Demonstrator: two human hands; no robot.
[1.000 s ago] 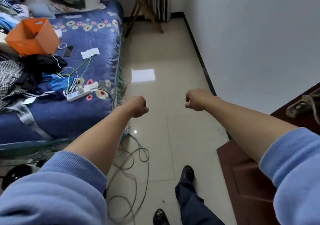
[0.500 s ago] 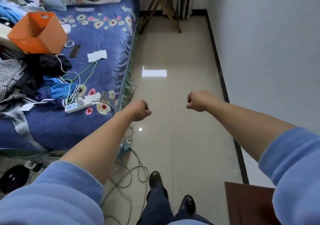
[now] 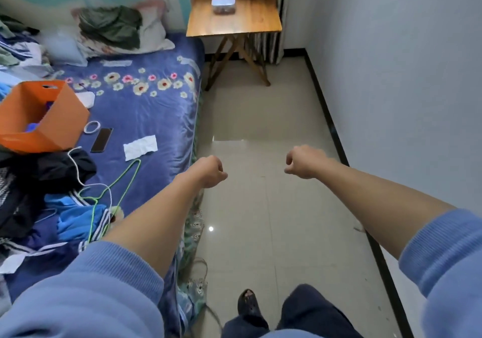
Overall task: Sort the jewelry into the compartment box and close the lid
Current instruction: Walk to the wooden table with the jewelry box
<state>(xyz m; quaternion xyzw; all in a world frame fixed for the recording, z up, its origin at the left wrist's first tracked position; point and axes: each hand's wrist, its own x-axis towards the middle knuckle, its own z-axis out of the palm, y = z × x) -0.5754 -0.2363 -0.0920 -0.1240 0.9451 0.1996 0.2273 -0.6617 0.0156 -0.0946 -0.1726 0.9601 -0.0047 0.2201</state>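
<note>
A small clear box [image 3: 223, 5] with a pale lid sits on a wooden folding table [image 3: 258, 19] at the far end of the room. What it holds is too small to make out. My left hand [image 3: 210, 171] is a closed fist held out over the floor beside the bed. My right hand [image 3: 302, 161] is also curled into a fist, level with the left and about a forearm's width from it. Both hands hold nothing and are far from the box.
A bed [image 3: 146, 108] with a blue flowered cover runs along the left, carrying an orange box [image 3: 41, 118], a phone [image 3: 101, 139], clothes and cords. A white wall [image 3: 404, 77] stands on the right. Tiled floor [image 3: 260, 129] leads between them to the table.
I have walked forward along the bed and my view has lifted. The table top and the box on it have come into view. Both fists stay closed and held out.
</note>
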